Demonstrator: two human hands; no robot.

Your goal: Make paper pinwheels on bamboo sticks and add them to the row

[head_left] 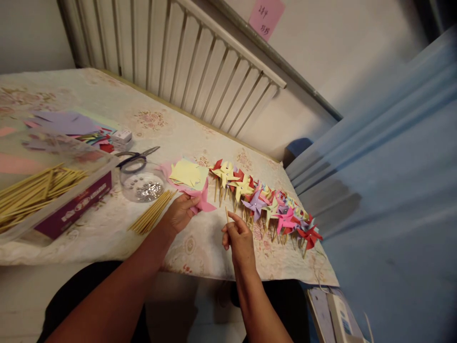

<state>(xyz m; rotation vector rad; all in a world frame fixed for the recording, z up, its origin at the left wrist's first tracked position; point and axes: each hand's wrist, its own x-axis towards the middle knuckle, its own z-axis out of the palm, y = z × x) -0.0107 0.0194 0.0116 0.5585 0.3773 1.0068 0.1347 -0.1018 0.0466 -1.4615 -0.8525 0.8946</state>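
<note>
My left hand (pixel 181 212) grips a folded pink paper pinwheel (pixel 202 200) just above the table's flowered cloth (pixel 200 245). My right hand (pixel 238 238) pinches a thin wooden stick (pixel 227 215) upright, a little to the right of the pink pinwheel. Beyond the stick lies a row of several finished pinwheels (pixel 264 200) in yellow, red, purple and pink, running toward the table's right corner. A stack of yellow and pink paper squares (pixel 188 174) lies behind my left hand.
A loose bundle of sticks (pixel 152 213) lies left of my left hand. A round clear tub of silver pins (pixel 143 183), scissors (pixel 137 156), a clear box of sticks (pixel 39 188) and coloured paper (pixel 64 124) sit at the left. A blue curtain (pixel 385 181) hangs at the right.
</note>
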